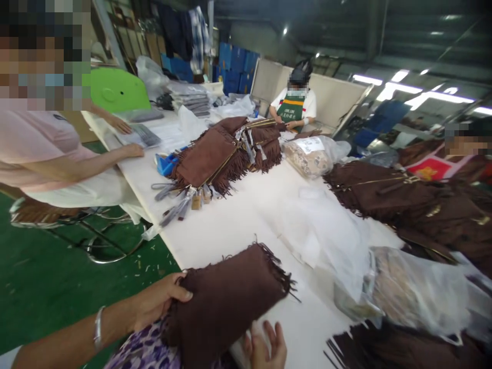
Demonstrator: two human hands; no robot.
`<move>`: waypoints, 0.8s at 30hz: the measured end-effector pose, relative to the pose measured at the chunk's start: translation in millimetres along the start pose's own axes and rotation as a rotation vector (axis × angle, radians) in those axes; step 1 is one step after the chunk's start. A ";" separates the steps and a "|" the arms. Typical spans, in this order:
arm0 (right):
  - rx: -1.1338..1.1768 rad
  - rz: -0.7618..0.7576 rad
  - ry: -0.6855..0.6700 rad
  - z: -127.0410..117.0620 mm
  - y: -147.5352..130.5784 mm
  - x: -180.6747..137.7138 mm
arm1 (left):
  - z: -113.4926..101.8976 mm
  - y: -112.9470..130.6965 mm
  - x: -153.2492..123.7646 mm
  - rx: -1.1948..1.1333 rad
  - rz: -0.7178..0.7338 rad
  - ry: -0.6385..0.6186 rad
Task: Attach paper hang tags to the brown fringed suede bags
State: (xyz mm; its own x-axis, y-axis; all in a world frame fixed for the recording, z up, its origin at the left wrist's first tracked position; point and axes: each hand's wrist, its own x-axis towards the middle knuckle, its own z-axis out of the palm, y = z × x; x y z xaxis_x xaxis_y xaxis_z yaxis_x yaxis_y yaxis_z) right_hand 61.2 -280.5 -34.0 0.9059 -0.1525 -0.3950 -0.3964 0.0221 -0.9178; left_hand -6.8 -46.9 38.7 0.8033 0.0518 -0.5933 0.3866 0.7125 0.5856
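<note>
A brown fringed bag [226, 300] lies tilted at the near edge of the white table, partly over my lap. My left hand [163, 300] grips its left edge, with the thumb on top and the other fingers hidden beneath. Beside the bag's lower right edge is my right hand [269, 346], its fingers apart and a little curled, holding nothing that I can see. Dark fringe strands hang from the bag's far right end.
Brown fringed bags [211, 154] with grey tassels are heaped mid-table, beside a blue tray [167, 164]. Clear plastic bags [415, 287] and more brown bags [395, 195] lie at right. A person [57, 148] works at left; others are at the back and right.
</note>
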 end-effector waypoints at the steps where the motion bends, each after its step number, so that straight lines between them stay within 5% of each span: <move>1: 0.006 0.010 -0.051 14.5 -1.4 1.1 | -6.3 2.5 -0.3 -0.010 0.005 0.031; 7: -0.349 -0.152 -0.423 64.0 -45.3 39.6 | -15.2 46.1 31.4 0.173 0.175 0.182; 11: -0.809 -0.864 -0.259 78.1 -83.9 63.3 | -17.6 68.4 50.9 0.268 0.230 0.210; 14: -1.032 -1.224 -0.364 97.5 -89.1 71.2 | -23.8 69.2 63.0 0.283 0.227 0.223; 17: -1.182 -1.287 -0.502 118.1 -77.6 79.2 | -27.7 62.4 72.1 0.194 0.281 0.225; 24: -1.290 -1.267 -0.532 146.7 -75.9 104.6 | -7.7 21.2 54.3 -0.164 0.307 0.188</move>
State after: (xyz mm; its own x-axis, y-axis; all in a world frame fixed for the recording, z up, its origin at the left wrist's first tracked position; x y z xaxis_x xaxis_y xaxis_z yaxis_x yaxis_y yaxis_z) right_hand 207.9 -153.1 -11.6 0.5584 0.8053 0.1991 0.8295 -0.5384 -0.1485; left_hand 41.5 -23.6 14.7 0.7676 0.3959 -0.5040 0.0520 0.7453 0.6647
